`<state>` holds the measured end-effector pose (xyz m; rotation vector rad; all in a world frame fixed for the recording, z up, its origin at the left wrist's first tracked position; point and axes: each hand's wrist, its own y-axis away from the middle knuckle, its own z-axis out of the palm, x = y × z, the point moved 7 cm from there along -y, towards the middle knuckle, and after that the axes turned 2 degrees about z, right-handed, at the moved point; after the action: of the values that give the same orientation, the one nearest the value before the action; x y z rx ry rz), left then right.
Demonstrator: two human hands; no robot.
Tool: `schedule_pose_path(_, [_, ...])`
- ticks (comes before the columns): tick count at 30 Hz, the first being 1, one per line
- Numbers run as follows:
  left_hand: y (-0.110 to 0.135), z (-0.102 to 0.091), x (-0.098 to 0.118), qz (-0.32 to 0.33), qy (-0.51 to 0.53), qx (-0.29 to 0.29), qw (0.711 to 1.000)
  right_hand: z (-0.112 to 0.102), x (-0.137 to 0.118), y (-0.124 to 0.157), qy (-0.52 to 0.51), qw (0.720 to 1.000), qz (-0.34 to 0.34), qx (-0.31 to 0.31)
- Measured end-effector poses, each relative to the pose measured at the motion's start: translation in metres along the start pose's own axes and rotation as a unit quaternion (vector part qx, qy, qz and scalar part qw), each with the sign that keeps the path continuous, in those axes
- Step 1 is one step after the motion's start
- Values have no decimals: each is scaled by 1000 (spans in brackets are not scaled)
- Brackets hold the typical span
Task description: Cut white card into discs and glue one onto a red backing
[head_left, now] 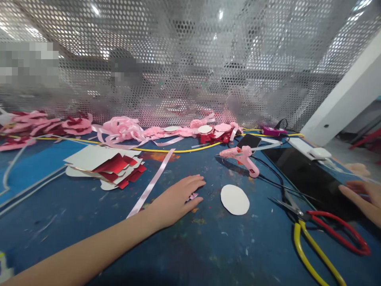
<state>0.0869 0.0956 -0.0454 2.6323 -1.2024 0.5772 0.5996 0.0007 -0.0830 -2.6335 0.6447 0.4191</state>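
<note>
My left hand (175, 198) rests low on the blue worktable, fingers curved and thumb apart at the tip. A small pink ribbon piece (193, 196) shows in the crook between thumb and fingers, mostly hidden by the hand. A white oval card (235, 199) lies just right of it. A pale pink ribbon strip (156, 176) runs toward my forearm. At the right edge, my right hand (364, 196) is partly cut off, fingers apart over a black glossy panel (309, 174), nothing seen in it. Near it lie scissors (303, 216) with red and yellow handles, blades apart.
A pink glue gun (242, 157) lies behind the oval card. White and red cut cards (107, 167) are stacked at left. Pink ribbon loops (122, 129) and red pieces line the back, before a perforated metal screen (184, 59). A yellow cable (184, 151) crosses the table.
</note>
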Motion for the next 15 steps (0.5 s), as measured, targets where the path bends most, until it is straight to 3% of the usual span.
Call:
schedule_pose_path(5, [1,3,-1,29,-10,9,999,6,16,3,-43,998,34,-35])
schedule_pose_path(8, [0,4,-2,43,-25,21,999,3,5,6,-64,995,52,-61])
schedule_pose_path(15, [-1,2,1,47,-42,35,997,-19,-28,17,-40,995,69,-55])
